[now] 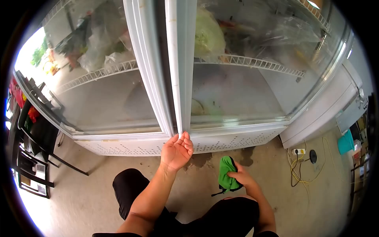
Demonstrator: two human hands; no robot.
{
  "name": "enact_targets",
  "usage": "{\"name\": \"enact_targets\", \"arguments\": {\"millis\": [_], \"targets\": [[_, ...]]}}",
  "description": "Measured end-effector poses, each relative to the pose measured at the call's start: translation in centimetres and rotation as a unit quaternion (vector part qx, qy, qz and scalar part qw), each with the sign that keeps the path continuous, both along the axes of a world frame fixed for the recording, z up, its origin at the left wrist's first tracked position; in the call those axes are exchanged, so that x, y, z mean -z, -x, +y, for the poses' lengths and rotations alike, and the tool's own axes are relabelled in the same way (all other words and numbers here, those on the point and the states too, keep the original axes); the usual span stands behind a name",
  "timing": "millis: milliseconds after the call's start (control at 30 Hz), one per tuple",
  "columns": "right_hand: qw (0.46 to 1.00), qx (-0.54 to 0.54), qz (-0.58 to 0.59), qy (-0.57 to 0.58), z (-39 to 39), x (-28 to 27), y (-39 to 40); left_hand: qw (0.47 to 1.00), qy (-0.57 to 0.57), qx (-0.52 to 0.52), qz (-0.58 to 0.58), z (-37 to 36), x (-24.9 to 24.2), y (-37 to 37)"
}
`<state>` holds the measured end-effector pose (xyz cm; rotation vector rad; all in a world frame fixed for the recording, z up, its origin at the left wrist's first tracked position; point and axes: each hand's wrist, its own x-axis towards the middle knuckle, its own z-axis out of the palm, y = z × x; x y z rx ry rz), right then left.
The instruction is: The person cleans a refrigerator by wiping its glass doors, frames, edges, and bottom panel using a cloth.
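A glass-doored display fridge [179,91] with white frames stands in front of me. My left hand [177,151] is palm up at the bottom of the door frames, its curled fingertips touching the lower end of the right door's white edge. In my right hand [241,175] is a green cloth [227,173] with dark edging, held bunched above the floor near my right knee. Behind the glass, wire shelves [252,62] carry plastic bags, one of them pale green [208,33].
Dark chairs [39,138] stand at the left. On the right are a white appliance [323,102], a teal bin [346,142], and a power strip [299,151] with yellow cable on the concrete floor [90,193]. Wet patches [201,159] lie below the fridge.
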<state>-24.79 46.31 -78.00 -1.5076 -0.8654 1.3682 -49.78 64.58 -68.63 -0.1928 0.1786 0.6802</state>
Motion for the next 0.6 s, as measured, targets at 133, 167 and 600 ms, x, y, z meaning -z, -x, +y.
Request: {"name": "enact_targets", "arguments": {"millis": [133, 167, 600], "targets": [[1.0, 0.014, 0.009, 0.011, 0.0, -0.3, 0.0, 1.0, 0.004, -0.01, -0.006, 0.2, 0.7, -0.2], [1.0, -0.008, 0.011, 0.012, 0.0, -0.2, 0.0, 1.0, 0.003, -0.009, -0.015, 0.2, 0.9, -0.2], [0.997, -0.041, -0.01, 0.058, 2.0, -0.3, 0.9, 0.999, 0.023, 0.032, 0.014, 0.0, 2.3, -0.1]]}}
